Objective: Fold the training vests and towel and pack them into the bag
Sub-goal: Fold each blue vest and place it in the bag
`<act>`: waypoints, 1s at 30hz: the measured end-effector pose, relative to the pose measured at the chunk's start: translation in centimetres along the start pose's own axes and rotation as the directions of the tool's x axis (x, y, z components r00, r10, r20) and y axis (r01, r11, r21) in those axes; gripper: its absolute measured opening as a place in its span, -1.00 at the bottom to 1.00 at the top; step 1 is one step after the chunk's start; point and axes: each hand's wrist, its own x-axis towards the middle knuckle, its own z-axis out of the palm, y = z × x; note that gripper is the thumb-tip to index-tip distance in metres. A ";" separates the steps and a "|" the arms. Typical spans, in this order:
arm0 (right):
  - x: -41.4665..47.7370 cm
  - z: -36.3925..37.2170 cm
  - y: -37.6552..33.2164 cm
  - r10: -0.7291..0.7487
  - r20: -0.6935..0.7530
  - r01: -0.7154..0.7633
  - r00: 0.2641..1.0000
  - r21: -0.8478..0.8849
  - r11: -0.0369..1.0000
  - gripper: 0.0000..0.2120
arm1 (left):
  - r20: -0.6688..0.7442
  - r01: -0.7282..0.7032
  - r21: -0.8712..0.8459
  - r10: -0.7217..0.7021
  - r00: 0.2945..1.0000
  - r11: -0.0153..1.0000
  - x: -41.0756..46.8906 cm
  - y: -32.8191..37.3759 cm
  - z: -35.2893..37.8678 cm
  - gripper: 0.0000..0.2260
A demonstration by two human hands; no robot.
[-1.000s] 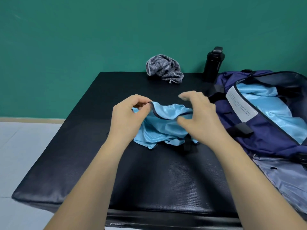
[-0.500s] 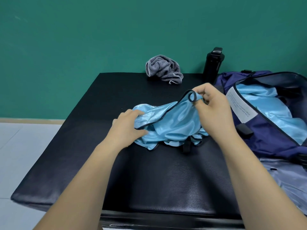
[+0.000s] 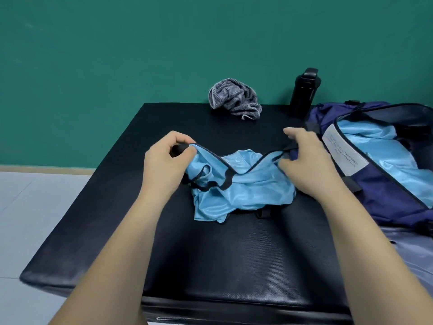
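the left hand (image 3: 164, 165) pinches the black-trimmed edge of the light blue vest (image 3: 246, 191) between thumb and curled fingers. half a second ago it lay lower, pressed on the crumpled cloth. the right hand (image 3: 307, 165) grips the trim at the vest's other end, thumb and fingers closed on it. earlier it held a strap loop up higher and nearer the middle. the two hands are now wider apart, and the trimmed edge sags in a shallow curve between them where it was bunched before. the rest of the vest lies rumpled on the black padded table (image 3: 210, 266), between the forearms.

the navy bag (image 3: 386, 198) sits open at the table's right side, touching the right wrist, with a second blue vest (image 3: 379, 156) inside it and a white label (image 3: 342, 153) on its rim. the grey striped towel (image 3: 234, 98) is heaped at the far edge by the green wall, unmoved, and the black bottle (image 3: 304, 90) stands upright between towel and bag.
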 end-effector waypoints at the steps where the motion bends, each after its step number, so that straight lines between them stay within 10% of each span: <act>1: -0.4 -0.1 -0.8 -0.045 0.072 0.043 0.996 0.035 0.998 -0.29 | 0.005 -0.001 -0.017 0.001 1.000 1.000 -0.2 0.3 0.3 -0.90; 5: -2.9 1.5 -4.4 -0.340 0.168 0.276 0.925 0.316 0.908 -0.29 | 0.063 -0.028 -0.016 0.029 0.998 0.999 -1.2 1.9 1.7 -0.92; 11: -3.4 3.9 -6.1 -0.348 -0.009 0.339 0.937 0.253 0.906 -0.98 | 0.159 -0.129 -0.005 0.128 0.979 0.992 -1.9 3.3 2.4 -0.90; 30: 0.1 -1.0 -0.8 0.049 -0.348 0.093 0.936 0.380 0.920 -0.90 | 0.489 0.061 0.025 -0.065 0.870 0.998 -1.0 1.5 0.0 -0.80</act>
